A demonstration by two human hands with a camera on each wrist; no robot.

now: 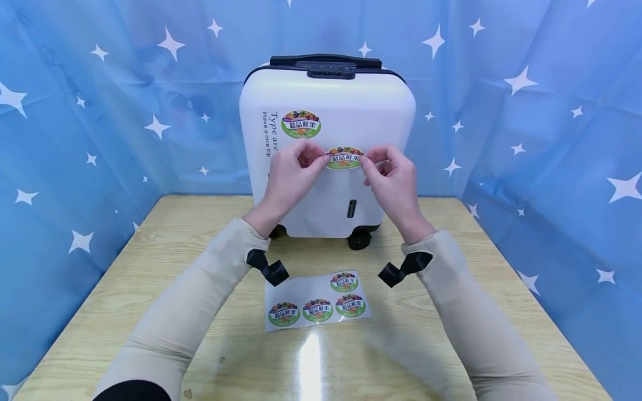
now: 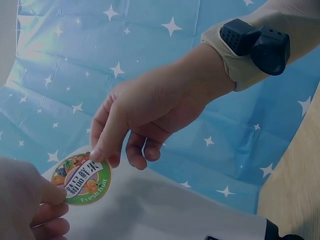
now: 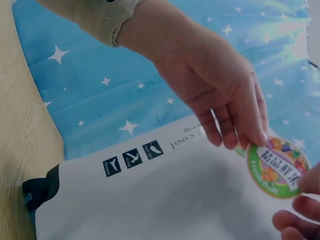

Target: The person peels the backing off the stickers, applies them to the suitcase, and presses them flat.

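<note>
An oval fruit sticker (image 1: 344, 158) with a green lower edge is stretched between both hands in front of a white suitcase (image 1: 326, 217). My left hand (image 1: 294, 177) pinches its left end between thumb and fingers, and my right hand (image 1: 394, 181) pinches its right end. Both wrist views show the sticker close to the suitcase face; whether it touches cannot be told. A second fruit sticker (image 1: 301, 124) of the same kind lies flat on the suitcase, up and to the left. On the table lies a sticker sheet (image 1: 296, 285) bearing several more oval stickers.
The suitcase stands upright on black wheels (image 1: 359, 240) at the back of the wooden table (image 1: 200, 223), its black handle (image 1: 326, 58) on top. Blue star-patterned curtains (image 1: 125, 83) surround the table's back and sides. Black wrist devices (image 1: 268, 268) sit on both sleeves.
</note>
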